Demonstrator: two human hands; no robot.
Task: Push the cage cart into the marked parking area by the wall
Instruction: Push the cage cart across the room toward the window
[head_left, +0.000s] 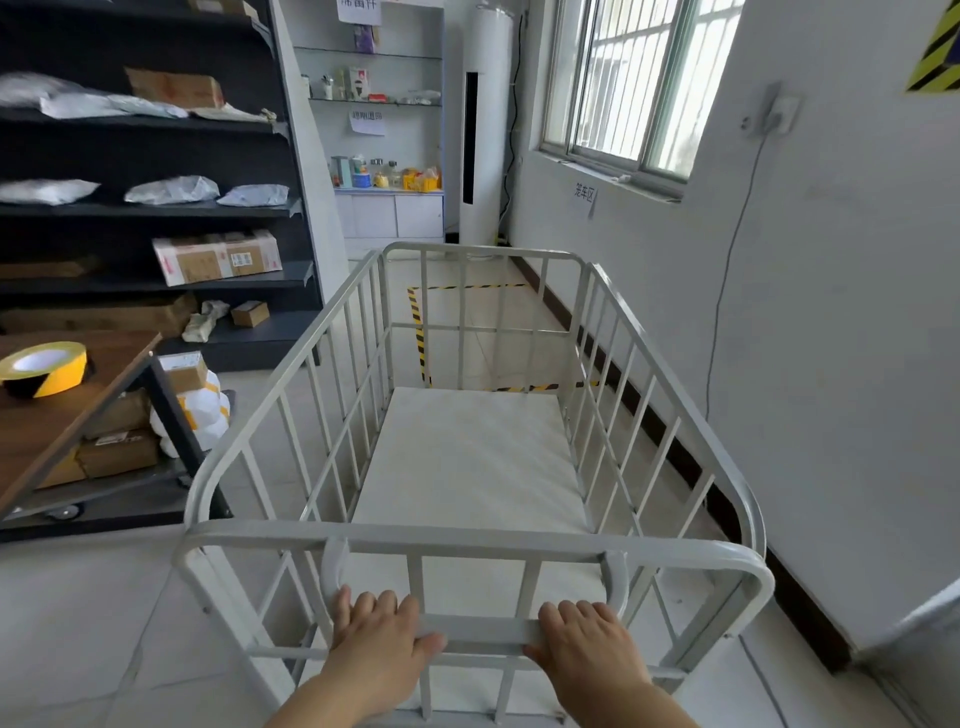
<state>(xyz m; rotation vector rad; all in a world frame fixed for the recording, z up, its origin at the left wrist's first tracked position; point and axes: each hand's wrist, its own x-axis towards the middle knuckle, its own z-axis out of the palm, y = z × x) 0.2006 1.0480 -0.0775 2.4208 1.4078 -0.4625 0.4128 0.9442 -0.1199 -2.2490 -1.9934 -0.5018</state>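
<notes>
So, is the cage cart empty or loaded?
Empty. The cage cart shows only its bare white floor panel between the bars; nothing lies inside.

Only the two hands and forearms of the person showed, rising from the bottom edge of the view. The left hand (382, 642) was bare — no glove, no ring, no strap or band at the wrist. The right hand (584, 644) was bare in the same way, with nothing worn on its fingers. Both forearms were uncovered as far as they could be seen; no sleeve or cuff reached into the picture. The knuckles read as rounded bumps, the fingernails mostly out of sight — short where a thumb tip showed.
</notes>
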